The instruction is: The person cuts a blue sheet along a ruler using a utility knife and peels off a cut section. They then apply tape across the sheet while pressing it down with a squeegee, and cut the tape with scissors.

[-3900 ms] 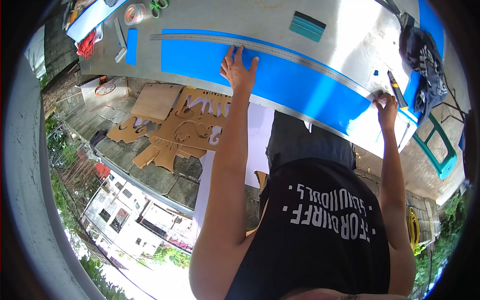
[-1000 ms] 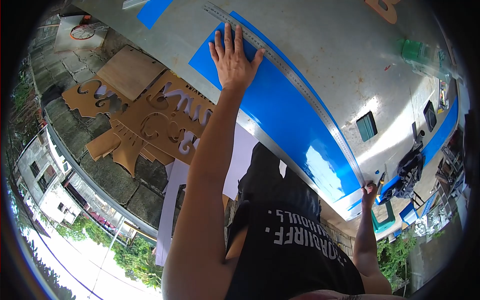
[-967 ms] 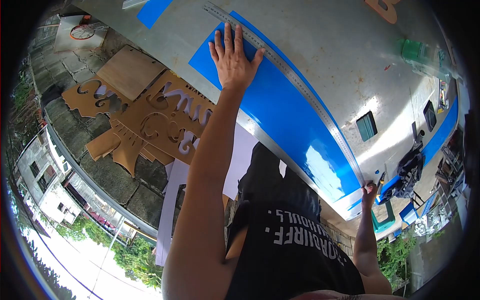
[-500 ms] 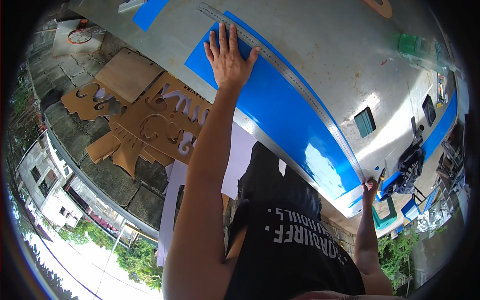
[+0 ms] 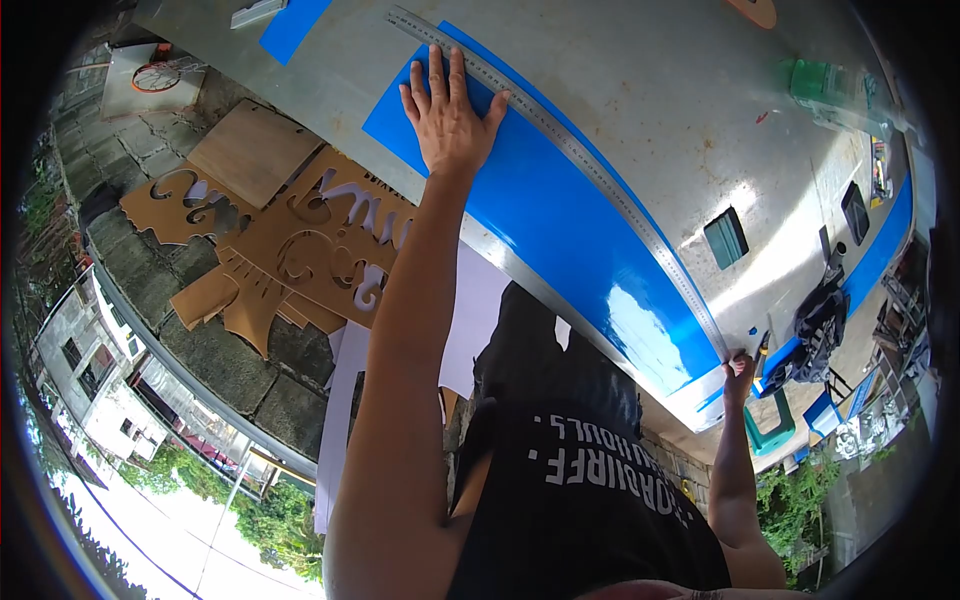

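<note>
A long blue sheet (image 5: 560, 220) lies on the grey table, with a metal ruler (image 5: 600, 178) along its far edge. My left hand (image 5: 450, 125) rests flat and spread on the sheet's left part, its longer fingertips touching the ruler. At the ruler's right end, my right hand (image 5: 739, 366) is closed, with its fingers bent at the metal. A cutter (image 5: 763, 350) with a black and yellow handle lies just beyond my right hand.
A teal squeegee (image 5: 726, 238) and a green translucent container (image 5: 825, 88) sit on the table (image 5: 640, 80). Dark cloth (image 5: 820, 325) bunches at the right. Cut brown cardboard (image 5: 300, 240) lies below the table's left side, and a green stool (image 5: 772, 428) stands at the right.
Since the oldest frame, the view has turned and my left hand has flattened on the sheet. Over the last second the scene has shifted slightly left in view; both hands keep their places.
</note>
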Demonstrator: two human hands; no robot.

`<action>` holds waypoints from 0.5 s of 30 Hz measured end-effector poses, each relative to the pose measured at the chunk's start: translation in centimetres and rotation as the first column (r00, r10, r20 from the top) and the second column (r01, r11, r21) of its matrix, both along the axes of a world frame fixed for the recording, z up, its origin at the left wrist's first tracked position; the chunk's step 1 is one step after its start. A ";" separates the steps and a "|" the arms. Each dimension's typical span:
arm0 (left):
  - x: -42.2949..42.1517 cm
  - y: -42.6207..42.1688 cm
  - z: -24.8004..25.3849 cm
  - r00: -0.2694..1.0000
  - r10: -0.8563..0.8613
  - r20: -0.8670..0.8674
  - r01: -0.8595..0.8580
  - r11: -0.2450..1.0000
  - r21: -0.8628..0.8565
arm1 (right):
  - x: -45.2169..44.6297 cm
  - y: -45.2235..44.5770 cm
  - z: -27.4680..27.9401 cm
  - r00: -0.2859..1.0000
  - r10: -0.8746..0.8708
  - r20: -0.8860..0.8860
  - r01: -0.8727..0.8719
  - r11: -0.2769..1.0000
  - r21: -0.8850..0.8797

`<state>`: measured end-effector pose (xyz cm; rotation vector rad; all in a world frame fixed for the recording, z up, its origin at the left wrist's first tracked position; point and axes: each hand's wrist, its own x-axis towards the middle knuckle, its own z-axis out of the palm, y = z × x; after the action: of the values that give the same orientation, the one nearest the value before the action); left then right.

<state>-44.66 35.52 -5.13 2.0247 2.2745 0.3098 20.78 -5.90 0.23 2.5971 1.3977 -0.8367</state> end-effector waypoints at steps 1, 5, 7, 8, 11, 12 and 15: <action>0.0 0.1 0.0 1.000 0.000 0.000 0.000 1.000 0.002 | -0.1 0.1 0.0 1.000 -0.008 0.003 0.008 1.000 -0.010; 0.0 0.1 0.0 1.000 -0.001 -0.003 0.001 1.000 0.003 | 0.1 -0.1 -0.2 1.000 -0.012 -0.012 0.012 1.000 0.010; 0.0 0.0 -0.1 1.000 -0.003 -0.005 0.003 1.000 0.003 | 0.2 -0.2 -0.2 0.999 -0.042 -0.019 0.042 0.999 0.002; 0.0 0.0 -0.1 1.000 -0.004 -0.006 0.004 1.000 0.006 | 0.2 -0.2 -0.3 0.999 -0.043 -0.018 0.043 0.999 0.002; -0.1 0.0 -0.2 1.000 -0.005 -0.007 0.005 1.000 0.005 | 0.2 -0.2 -0.2 0.999 -0.022 -0.027 0.022 1.000 0.014; -0.1 0.0 -0.2 1.000 -0.005 -0.007 0.005 1.000 0.005 | 0.1 0.0 -0.1 1.000 -0.018 -0.010 0.018 1.000 0.010; 0.0 0.0 -0.2 1.000 -0.004 -0.001 0.004 1.000 -0.001 | -0.3 0.2 0.1 1.000 -0.006 0.011 0.006 1.000 0.008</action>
<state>-44.71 35.49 -5.32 2.0294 2.2700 0.3067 20.48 -5.71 0.30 2.6089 1.3935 -0.8178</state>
